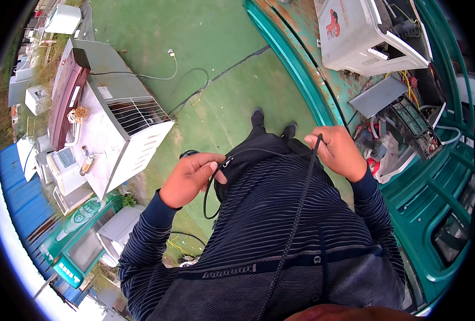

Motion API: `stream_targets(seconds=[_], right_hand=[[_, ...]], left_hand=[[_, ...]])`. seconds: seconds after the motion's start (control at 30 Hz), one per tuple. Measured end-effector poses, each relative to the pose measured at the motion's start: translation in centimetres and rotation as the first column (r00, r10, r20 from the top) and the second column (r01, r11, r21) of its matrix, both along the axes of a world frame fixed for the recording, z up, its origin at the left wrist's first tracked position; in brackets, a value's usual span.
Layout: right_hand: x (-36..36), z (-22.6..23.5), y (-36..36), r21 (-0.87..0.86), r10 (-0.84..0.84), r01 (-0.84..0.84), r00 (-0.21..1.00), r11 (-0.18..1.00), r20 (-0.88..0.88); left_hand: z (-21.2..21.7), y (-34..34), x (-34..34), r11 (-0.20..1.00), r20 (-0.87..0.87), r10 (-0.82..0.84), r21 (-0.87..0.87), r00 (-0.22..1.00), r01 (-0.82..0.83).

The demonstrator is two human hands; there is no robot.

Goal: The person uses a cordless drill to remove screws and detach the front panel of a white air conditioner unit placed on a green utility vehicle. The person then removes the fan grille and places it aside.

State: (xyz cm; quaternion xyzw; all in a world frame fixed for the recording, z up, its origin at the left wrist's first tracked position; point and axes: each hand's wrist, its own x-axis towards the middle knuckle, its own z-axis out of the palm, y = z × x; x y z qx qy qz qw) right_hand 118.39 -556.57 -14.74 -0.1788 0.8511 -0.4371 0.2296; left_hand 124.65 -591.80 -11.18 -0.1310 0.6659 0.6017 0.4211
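A thin black cord stretches in front of my body between both hands. My left hand is closed on it in a pinch of thumb and fingers, and a loop of the cord hangs below that hand. On the other side my right hand is closed around a dark cord with small light flecks, which runs down across my striped top. Whether the two stretches are one cord cannot be made out. Something small and shiny sits on the cord by my left fingertips.
On the left stands a white appliance cabinet with a wire grille. To the right, a green truck bed carries a white appliance casing and a heap of electrical parts. A loose cable lies across the green floor.
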Motion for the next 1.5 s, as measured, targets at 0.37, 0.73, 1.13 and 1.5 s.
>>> stream_targets(seconds=[0.37,0.73,1.13,1.5], right_hand=[[0.2,-2.3,-1.6,-0.212,0.149,-0.059,0.885,0.976,0.441],[-0.9,-9.5,-3.2,-0.298,0.126,0.087,0.767,0.951,0.629],[-2.7,-11.0,-6.9,0.120,0.119,-0.169,0.932,0.978,0.342],[-3.3,-12.7,-8.7,0.040,-0.269,0.272,0.898,0.961,0.349]], left_hand=[[-4.4,3.2,-0.3,0.851,-0.317,-0.510,-0.322,0.799,0.415],[-8.6,3.4,-2.7,0.734,-0.422,-0.668,-0.508,0.613,0.451],[-10.0,4.1,-9.0,0.546,-0.452,-0.831,-0.553,0.324,0.629],[-9.7,5.2,-9.2,0.641,-0.412,-0.765,-0.411,0.496,0.648]])
